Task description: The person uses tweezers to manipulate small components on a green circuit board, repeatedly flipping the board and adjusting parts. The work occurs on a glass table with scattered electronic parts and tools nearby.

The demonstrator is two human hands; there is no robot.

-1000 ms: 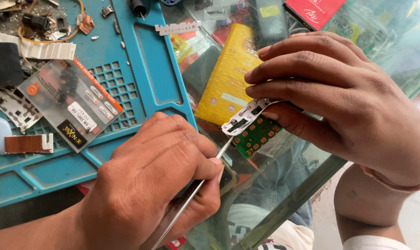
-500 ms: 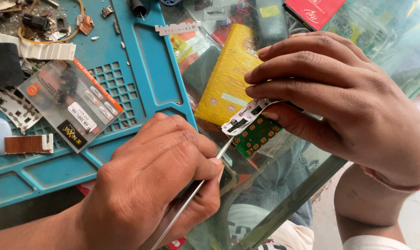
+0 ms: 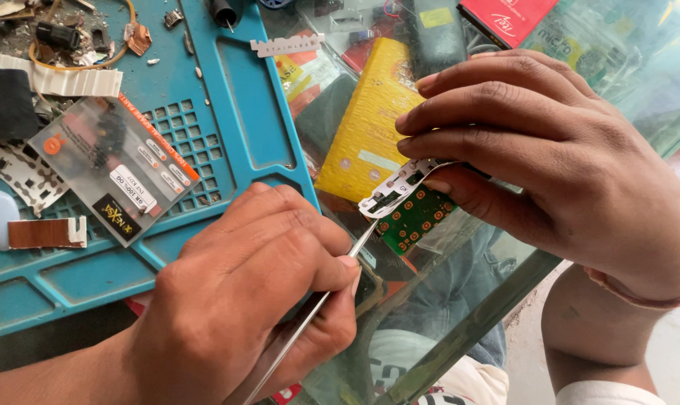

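My right hand (image 3: 557,157) pinches a small green circuit board (image 3: 417,217) with gold contact pads. A white keypad membrane sheet (image 3: 400,187) is partly lifted off the board's top. My left hand (image 3: 242,300) grips thin metal tweezers (image 3: 321,300), and their tips touch the lower left edge of the white sheet. Both hands are over the glass countertop (image 3: 460,322), just right of the blue tray.
A blue plastic repair tray (image 3: 235,112) lies at left with a clear parts packet (image 3: 118,169), a brown strip (image 3: 43,232), white membrane pieces and scrap bits. Under the glass lie a yellow box (image 3: 373,124), a red box (image 3: 505,19) and other packages.
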